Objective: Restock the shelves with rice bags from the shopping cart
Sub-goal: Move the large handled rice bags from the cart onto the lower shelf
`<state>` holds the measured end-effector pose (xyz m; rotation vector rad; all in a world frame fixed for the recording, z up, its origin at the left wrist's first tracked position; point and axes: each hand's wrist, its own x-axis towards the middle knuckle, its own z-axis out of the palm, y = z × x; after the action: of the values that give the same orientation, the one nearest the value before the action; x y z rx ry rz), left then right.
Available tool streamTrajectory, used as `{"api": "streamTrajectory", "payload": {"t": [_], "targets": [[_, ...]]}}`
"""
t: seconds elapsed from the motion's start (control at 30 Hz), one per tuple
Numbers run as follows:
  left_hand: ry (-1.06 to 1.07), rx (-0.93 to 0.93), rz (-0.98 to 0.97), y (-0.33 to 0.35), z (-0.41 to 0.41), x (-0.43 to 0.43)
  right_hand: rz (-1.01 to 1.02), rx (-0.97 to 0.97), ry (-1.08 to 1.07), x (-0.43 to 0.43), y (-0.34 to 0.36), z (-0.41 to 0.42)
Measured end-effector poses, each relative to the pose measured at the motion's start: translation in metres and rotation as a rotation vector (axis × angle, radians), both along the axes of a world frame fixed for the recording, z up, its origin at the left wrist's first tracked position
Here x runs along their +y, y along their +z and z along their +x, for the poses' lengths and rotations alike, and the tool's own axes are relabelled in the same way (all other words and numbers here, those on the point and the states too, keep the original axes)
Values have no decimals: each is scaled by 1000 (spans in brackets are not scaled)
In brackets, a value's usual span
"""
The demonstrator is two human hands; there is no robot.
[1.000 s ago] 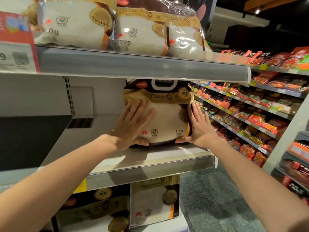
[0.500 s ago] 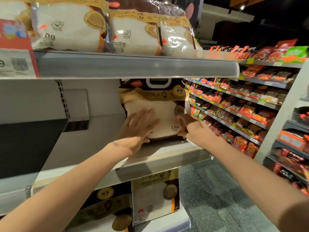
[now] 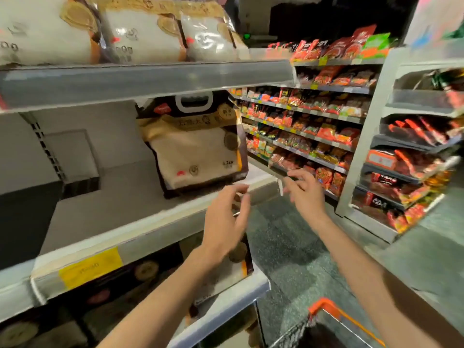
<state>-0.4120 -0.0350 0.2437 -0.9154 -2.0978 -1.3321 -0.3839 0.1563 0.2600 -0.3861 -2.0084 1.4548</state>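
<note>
One rice bag point(image 3: 195, 144) stands upright near the right end of the middle shelf point(image 3: 105, 204), handle uppermost; this placement appears complete. The left hand point(image 3: 226, 222) and right hand point(image 3: 305, 194) hover before the shelf edge, fingers loosely spread, holding nothing, apart from the bag. Stocked bags point(image 3: 140, 33) line the upper shelf point(image 3: 150, 81). Only the orange rim of the shopping cart point(image 3: 326, 307) shows below; its contents are hidden, so the remaining work cannot be judged.

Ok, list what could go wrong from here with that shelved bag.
1. The rice bag stands upright and alone near the right end of the middle shelf, with neither the left hand nor the right hand touching it. It might tip off.
2. The shopping cart sits close under the right arm, so a bump is possible.
</note>
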Motion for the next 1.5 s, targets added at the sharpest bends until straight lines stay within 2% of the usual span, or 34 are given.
{"api": "streamTrajectory", "payload": {"t": [0.1, 0.23, 0.3, 0.37, 0.57, 0.67, 0.77, 0.87, 0.97, 1.1, 1.17, 1.37, 1.5], "targets": [[-96, -263, -26, -52, 29, 35, -98, -196, 52, 18, -44, 55], [-126, -640, -56, -132, 68, 65, -189, -343, -71, 42, -115, 142], [-230, -849, -160, -177, 94, 76, -239, -427, -161, 48, -160, 195], [-334, -972, -352, -224, 127, 85, -294, -545, -227, 43, -204, 254], [-571, -1037, -865, -292, 246, 98, -587, -783, -385, 8, -289, 408], [-645, -1048, -1031, -311, 282, 99, -530, -855, -497, -2, -310, 463], [-636, -1046, -1055, -323, 305, 102, -409, -931, -744, -9, -315, 509], [-570, -1130, -1038, -339, 316, 104, -448, -978, -736, -12, -314, 536], [-530, -1211, -1073, -356, 325, 112, -451, -1014, -822, -9, -316, 554], [-509, -1212, -1047, -350, 331, 131, -584, -1004, -728, 0, -318, 558], [-493, -1188, -1068, -345, 333, 139, -570, -1009, -708, 6, -324, 558], [-504, -1428, -1209, -363, 322, 163, -630, -987, -702, 24, -339, 550], [-522, -1527, -1209, -353, 325, 181, -692, -959, -673, 38, -348, 549]]}}
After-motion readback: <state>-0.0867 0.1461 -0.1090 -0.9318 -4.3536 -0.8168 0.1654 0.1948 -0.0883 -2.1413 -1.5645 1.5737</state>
